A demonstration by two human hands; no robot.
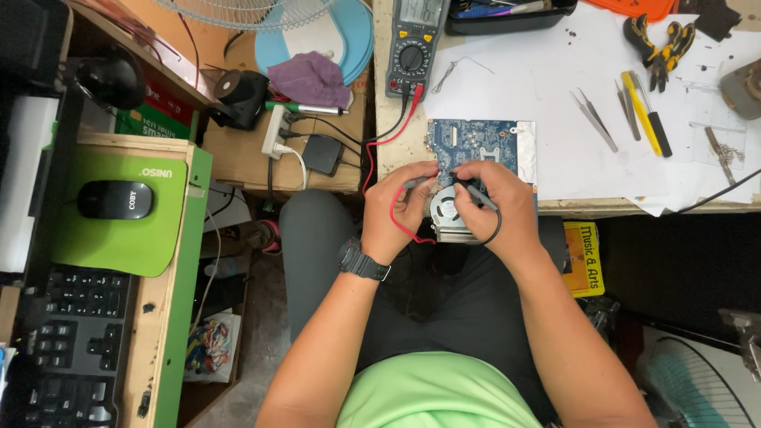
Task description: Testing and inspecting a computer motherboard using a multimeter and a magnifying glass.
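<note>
Holding a red test probe (412, 184) pinched in its fingers, the left hand (399, 208) meets the right hand (495, 208), which grips a black test probe (476, 194). Both tips touch the blue circuit board (481, 143) at the desk's (555, 170) near edge, above its cooling fan (444, 214). Red and black leads run to the multimeter (414, 47). Tweezers (593, 119) lie well apart, right.

Circuit board (481, 145) blue with silver patches; probe leads, one red (394, 131), one black (494, 230); multimeter (414, 47) dark grey, yellow-edged; my shirt (434, 392) light green; mouse pad (119, 214) green under black mouse (115, 199); pliers (658, 46) yellow and black.
</note>
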